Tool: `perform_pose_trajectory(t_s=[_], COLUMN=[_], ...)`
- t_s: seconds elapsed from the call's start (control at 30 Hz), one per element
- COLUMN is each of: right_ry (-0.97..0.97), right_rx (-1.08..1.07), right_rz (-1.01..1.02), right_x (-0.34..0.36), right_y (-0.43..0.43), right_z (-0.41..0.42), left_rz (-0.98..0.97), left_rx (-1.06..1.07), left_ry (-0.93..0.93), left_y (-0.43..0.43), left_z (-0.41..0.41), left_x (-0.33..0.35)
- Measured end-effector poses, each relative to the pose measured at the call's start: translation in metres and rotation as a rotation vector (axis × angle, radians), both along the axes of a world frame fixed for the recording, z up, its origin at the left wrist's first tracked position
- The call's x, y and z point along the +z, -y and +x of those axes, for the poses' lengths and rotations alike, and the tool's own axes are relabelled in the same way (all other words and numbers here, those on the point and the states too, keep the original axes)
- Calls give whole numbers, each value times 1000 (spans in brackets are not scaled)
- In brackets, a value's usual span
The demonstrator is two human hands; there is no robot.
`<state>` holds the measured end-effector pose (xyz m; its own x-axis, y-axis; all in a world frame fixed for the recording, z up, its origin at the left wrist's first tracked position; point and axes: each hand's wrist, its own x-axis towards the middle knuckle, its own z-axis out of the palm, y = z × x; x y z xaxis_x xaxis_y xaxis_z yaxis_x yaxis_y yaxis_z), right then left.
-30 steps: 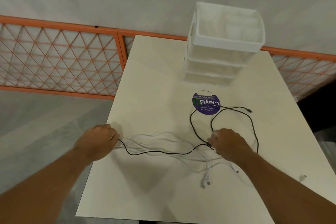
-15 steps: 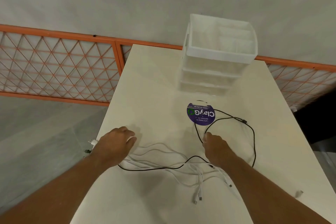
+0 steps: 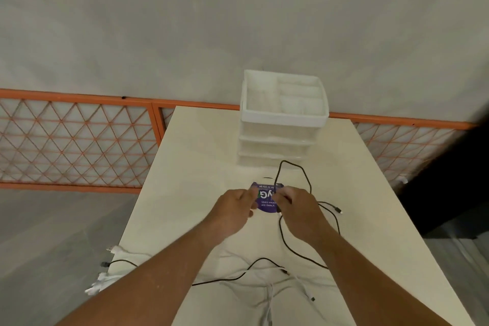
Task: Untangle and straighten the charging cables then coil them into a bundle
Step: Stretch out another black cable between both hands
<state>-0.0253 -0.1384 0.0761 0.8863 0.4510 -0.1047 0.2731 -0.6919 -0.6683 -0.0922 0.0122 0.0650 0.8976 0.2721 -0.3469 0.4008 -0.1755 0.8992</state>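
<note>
Black cable (image 3: 280,227) is pinched in the curled fingers of the right hand (image 3: 299,209) above the purple sticker (image 3: 266,202), with a loop raised toward the white drawer unit (image 3: 283,114). The left hand (image 3: 232,209) is curled close beside; its grip cannot be determined. White cables (image 3: 270,294) are spread across the near table (image 3: 201,156).

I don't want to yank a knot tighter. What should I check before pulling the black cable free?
1. Right hand pinches the black cable: ok.
2. Left hand grips it too: cannot tell, its curled fingers hide the contact.
3. Black cable clear of the white cables: not ok, it crosses them near the front edge.
4. Plugs all on the table: not ok, several hang over its left edge.
</note>
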Motion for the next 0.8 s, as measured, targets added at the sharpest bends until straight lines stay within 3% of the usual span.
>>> perform_pose_trajectory(t_s=[0.13,0.23,0.33,0.4,0.53,0.67,0.8], right_ry=[70,42,9,86,289,409,295], right_rx=[74,97,179,118,-62,75,162], right_rz=[107,188,71,16,77,71,193], right_x=[23,38,49,58,86,116,141], right_y=[-1,6,23,38,57,56,51], right_z=[-9,-8,0,10,32,42,41], left_rz=[-118,-88,-35,-23,209,363,408], left_rx=[-37,-110,-84,-64,-110,-187,-132], left_ry=[43,66,59,45,92,183,284], left_y=[18,29,30,26,25,31,31], left_z=[21,28,33,35,37,38,39], left_x=[41,61,76,91,127,165,201])
